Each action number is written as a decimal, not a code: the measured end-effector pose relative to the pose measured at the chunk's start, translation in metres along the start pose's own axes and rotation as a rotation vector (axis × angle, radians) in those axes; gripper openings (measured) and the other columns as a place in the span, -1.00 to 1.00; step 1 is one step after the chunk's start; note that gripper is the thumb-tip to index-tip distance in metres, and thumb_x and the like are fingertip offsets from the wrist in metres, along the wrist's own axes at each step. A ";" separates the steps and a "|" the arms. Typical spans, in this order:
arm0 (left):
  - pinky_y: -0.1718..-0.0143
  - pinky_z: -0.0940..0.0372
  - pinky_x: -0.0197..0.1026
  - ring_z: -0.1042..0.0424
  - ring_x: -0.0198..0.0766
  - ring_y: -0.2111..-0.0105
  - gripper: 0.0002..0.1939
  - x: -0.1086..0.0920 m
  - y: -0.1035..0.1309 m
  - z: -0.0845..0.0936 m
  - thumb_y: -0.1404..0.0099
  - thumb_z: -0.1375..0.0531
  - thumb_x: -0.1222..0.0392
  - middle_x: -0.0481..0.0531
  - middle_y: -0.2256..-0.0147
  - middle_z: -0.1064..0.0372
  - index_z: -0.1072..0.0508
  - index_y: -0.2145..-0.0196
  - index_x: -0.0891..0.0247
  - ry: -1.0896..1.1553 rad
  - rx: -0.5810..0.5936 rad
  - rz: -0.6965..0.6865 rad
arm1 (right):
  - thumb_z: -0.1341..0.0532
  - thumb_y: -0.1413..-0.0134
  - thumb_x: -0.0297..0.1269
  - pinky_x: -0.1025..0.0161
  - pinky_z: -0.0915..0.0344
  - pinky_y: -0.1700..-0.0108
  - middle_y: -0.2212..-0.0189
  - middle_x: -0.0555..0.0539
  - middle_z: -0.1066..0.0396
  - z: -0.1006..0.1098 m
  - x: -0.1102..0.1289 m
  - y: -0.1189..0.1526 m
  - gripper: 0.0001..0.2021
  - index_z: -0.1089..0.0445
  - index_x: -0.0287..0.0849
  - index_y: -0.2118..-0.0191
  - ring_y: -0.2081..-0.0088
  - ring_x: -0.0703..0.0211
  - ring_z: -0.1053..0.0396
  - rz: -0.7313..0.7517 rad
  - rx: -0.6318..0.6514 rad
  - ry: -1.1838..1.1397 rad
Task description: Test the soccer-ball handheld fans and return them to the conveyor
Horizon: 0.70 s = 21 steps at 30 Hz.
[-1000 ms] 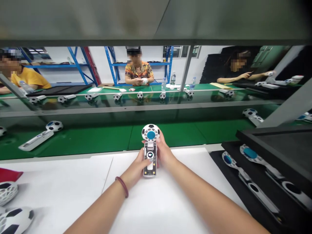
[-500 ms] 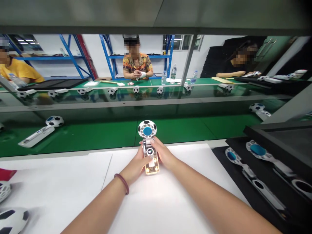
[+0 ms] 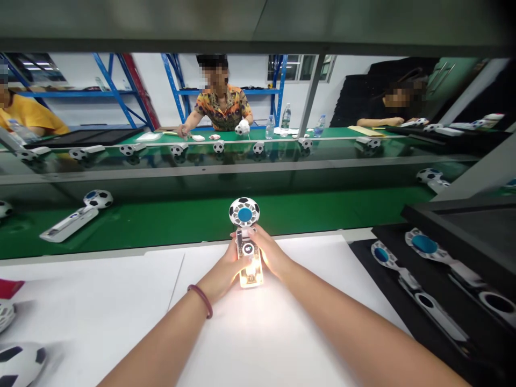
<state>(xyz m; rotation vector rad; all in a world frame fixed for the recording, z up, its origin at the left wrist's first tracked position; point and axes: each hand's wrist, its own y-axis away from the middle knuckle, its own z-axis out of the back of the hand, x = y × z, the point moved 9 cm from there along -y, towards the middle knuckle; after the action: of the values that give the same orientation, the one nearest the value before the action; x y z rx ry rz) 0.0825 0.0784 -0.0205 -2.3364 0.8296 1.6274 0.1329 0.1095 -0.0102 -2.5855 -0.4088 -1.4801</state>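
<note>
A small handheld fan point(image 3: 244, 215) with a soccer-ball head stands upright in front of me, above the edge of the white work surface. Its round face has a blue centre, and its clear body glows with warm light around a small round display. My left hand point(image 3: 230, 264) is closed on the body from the left, thumb lying across the front under the display. From the right, my right hand point(image 3: 271, 251) grips the upper body near the neck. The fingers behind the fan are hidden.
White sheets point(image 3: 121, 312) cover my surface. A black foam tray point(image 3: 387, 285) on the right bears similar fans. Soccer-ball parts point(image 3: 20, 365) lie at lower left. Beyond runs a green belt point(image 3: 181, 215) carrying a fan point(image 3: 72, 223). Co-workers point(image 3: 221, 107) sit across; a shelf hangs overhead.
The fan's light is brighter and its display reads differently. Belt fan at left has shifted right; the far row has shifted left. The co-worker opposite has stretched one arm sideways. My grip is unchanged.
</note>
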 end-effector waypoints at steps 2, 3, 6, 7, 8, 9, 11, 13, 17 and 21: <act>0.04 -0.15 -0.04 -0.21 -0.07 0.01 -0.27 0.001 0.000 0.000 -0.17 -0.17 0.23 0.11 -0.06 -0.13 0.15 -0.18 -0.01 0.006 -0.003 0.012 | -0.23 0.10 -0.04 0.26 -0.29 0.21 0.25 -0.07 -0.42 0.001 0.000 0.000 -0.64 -0.29 -0.17 0.22 0.27 0.19 -0.39 0.000 -0.013 0.003; 0.05 -0.16 -0.04 -0.22 -0.07 0.02 -0.27 0.001 0.000 0.000 -0.17 -0.18 0.23 0.11 -0.05 -0.14 0.15 -0.18 -0.01 0.012 -0.010 0.011 | -0.22 0.10 -0.05 0.27 -0.30 0.21 0.25 -0.06 -0.42 0.002 -0.001 0.000 -0.65 -0.29 -0.16 0.22 0.27 0.19 -0.39 -0.003 -0.017 0.009; 0.06 -0.17 -0.04 -0.25 -0.07 0.04 -0.25 0.001 0.000 -0.001 -0.16 -0.19 0.20 0.11 -0.03 -0.17 0.15 -0.18 -0.01 0.051 -0.007 -0.005 | -0.20 0.06 -0.05 0.28 -0.31 0.25 0.23 -0.05 -0.42 0.001 -0.002 0.001 -0.66 -0.28 -0.14 0.20 0.30 0.21 -0.39 -0.019 -0.022 0.037; 0.06 -0.17 -0.04 -0.25 -0.07 0.04 -0.25 0.001 0.000 -0.002 -0.16 -0.19 0.19 0.11 -0.02 -0.17 0.15 -0.18 0.00 0.064 0.004 -0.010 | -0.20 0.06 -0.06 0.28 -0.31 0.25 0.23 -0.05 -0.42 0.001 -0.001 0.000 -0.67 -0.28 -0.14 0.19 0.30 0.21 -0.39 -0.016 -0.018 0.037; 0.06 -0.17 -0.04 -0.25 -0.07 0.04 -0.25 0.001 0.000 -0.003 -0.15 -0.19 0.19 0.11 -0.02 -0.17 0.14 -0.18 0.00 0.070 0.011 -0.010 | -0.20 0.05 -0.06 0.29 -0.31 0.24 0.23 -0.05 -0.42 0.000 -0.001 0.000 -0.67 -0.29 -0.15 0.20 0.29 0.22 -0.39 -0.008 -0.012 0.033; 0.06 -0.17 -0.05 -0.25 -0.08 0.04 -0.25 0.001 -0.001 -0.002 -0.15 -0.20 0.20 0.11 -0.02 -0.17 0.13 -0.17 0.02 0.072 0.009 -0.008 | -0.19 0.05 -0.06 0.30 -0.31 0.25 0.23 -0.06 -0.42 0.000 0.000 0.000 -0.67 -0.29 -0.16 0.20 0.28 0.22 -0.39 -0.004 -0.009 0.029; 0.07 -0.18 -0.05 -0.26 -0.07 0.06 -0.24 0.002 -0.001 0.000 -0.12 -0.22 0.23 0.13 0.00 -0.19 0.11 -0.17 0.06 0.075 -0.014 -0.005 | -0.18 0.03 -0.06 0.34 -0.31 0.33 0.23 -0.06 -0.41 0.002 -0.002 0.000 -0.67 -0.28 -0.15 0.19 0.30 0.23 -0.40 -0.020 -0.014 0.040; 0.07 -0.19 -0.04 -0.29 -0.06 0.09 -0.22 0.003 -0.002 0.002 -0.08 -0.25 0.23 0.14 0.03 -0.23 0.08 -0.16 0.10 0.088 -0.028 -0.006 | -0.16 0.02 -0.04 0.38 -0.28 0.45 0.21 -0.04 -0.40 0.004 -0.006 0.000 -0.66 -0.27 -0.11 0.15 0.36 0.25 -0.40 -0.059 -0.027 0.073; 0.04 -0.16 -0.01 -0.28 -0.05 0.08 -0.20 0.007 -0.004 0.004 -0.06 -0.26 0.21 0.14 0.04 -0.23 0.08 -0.16 0.11 0.074 -0.012 -0.008 | -0.16 0.03 -0.05 0.39 -0.28 0.47 0.20 -0.04 -0.40 0.005 -0.005 0.001 -0.65 -0.27 -0.11 0.13 0.35 0.25 -0.40 -0.065 -0.035 0.061; -0.05 -0.07 -0.06 -0.19 -0.09 -0.02 -0.21 0.006 -0.003 0.007 -0.08 -0.22 0.30 0.15 -0.03 -0.17 0.12 -0.17 0.16 -0.035 -0.007 -0.019 | -0.20 0.08 -0.08 0.38 -0.29 0.46 0.24 -0.04 -0.42 0.003 -0.003 0.002 -0.64 -0.28 -0.13 0.16 0.39 0.26 -0.39 -0.066 -0.034 0.008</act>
<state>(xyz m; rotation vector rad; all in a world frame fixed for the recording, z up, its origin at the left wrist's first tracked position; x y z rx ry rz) 0.0800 0.0819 -0.0296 -2.3055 0.7940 1.6615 0.1340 0.1078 -0.0143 -2.6155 -0.4761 -1.5310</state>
